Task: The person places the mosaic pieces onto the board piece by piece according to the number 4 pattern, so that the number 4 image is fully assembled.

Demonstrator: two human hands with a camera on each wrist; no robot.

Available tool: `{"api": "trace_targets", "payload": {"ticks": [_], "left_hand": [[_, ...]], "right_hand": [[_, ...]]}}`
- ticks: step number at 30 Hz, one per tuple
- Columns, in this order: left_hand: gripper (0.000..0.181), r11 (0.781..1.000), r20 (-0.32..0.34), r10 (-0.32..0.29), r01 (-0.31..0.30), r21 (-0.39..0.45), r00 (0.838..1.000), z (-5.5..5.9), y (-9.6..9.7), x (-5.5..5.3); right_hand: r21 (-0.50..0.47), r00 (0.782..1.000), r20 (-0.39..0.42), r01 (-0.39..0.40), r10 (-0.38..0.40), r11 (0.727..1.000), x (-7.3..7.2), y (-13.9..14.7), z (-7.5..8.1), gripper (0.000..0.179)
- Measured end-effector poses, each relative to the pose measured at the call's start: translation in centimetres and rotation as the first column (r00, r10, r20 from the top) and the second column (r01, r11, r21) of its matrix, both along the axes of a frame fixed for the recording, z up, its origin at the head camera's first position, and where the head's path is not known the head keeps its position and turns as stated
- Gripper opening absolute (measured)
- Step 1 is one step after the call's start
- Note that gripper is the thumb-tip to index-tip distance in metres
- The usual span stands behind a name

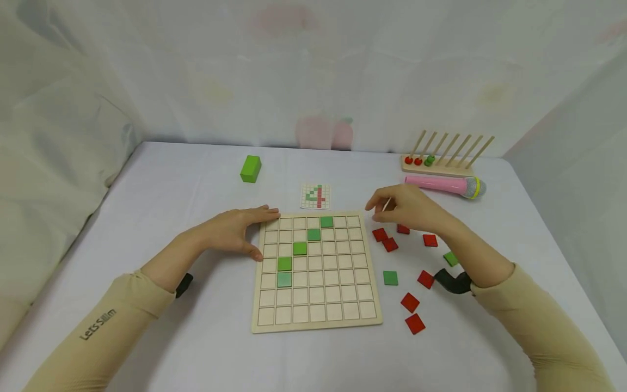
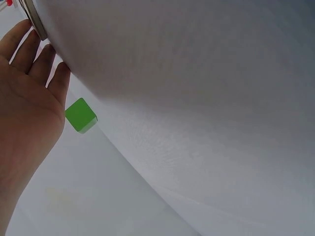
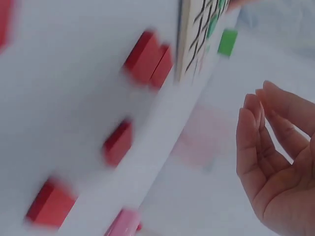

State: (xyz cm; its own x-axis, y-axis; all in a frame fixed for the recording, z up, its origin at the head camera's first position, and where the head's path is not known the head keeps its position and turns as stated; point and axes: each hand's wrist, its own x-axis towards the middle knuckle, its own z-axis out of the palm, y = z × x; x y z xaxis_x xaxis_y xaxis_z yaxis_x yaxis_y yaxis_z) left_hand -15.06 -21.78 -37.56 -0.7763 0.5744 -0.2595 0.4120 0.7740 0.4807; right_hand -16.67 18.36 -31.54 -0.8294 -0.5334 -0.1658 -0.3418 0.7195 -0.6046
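Note:
A wooden grid board (image 1: 317, 327) lies on the white table, with several green tiles (image 1: 300, 248) set in its squares in a slanting line. My left hand (image 1: 234, 231) spreads along the board's left edge, thumb and fingertips touching it. In the left wrist view its fingers (image 2: 42, 64) are nearly straight against the edge. Past the board's far right corner, my right hand (image 1: 409, 208) hovers above the table with loosely bent fingers; the right wrist view shows nothing held in it. Loose red tiles (image 1: 389, 244) and a green tile (image 1: 390, 278) lie nearby.
A pattern card (image 1: 315, 196) lies beyond the board, and a green block (image 1: 251, 169) stands back left. At back right are a pink toy microphone (image 1: 436, 184) and a wooden peg stand (image 1: 436, 166) with red and green beads. More red tiles (image 1: 415, 324) lie near the right forearm.

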Motion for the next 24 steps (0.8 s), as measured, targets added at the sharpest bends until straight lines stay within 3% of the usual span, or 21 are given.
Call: {"api": "trace_targets", "payload": {"ticks": [9,18,21,24], "left_hand": [[0.108,1.0,-0.003,-0.004,0.004,-0.003,1.0,-0.1,0.0,-0.1],[0.107,1.0,0.003,0.003,-0.003,-0.004,1.0,-0.1,0.0,-0.1],[0.107,1.0,0.006,0.004,-0.004,-0.001,1.0,0.0,0.0,0.0],[0.107,1.0,0.006,0.001,-0.001,-0.001,1.0,0.0,0.0,0.0]], "right_hand": [[-0.007,0.996,0.029,0.082,-0.081,0.997,0.5,7.4,0.0,0.025],[0.077,0.997,0.012,0.072,-0.073,0.994,0.8,13.1,-1.5,0.022],[0.072,0.996,0.068,0.048,-0.053,0.996,0.8,14.5,-2.2,0.023],[0.013,0.984,0.175,-0.018,0.015,1.0,0.7,15.5,-2.9,0.022]]}}
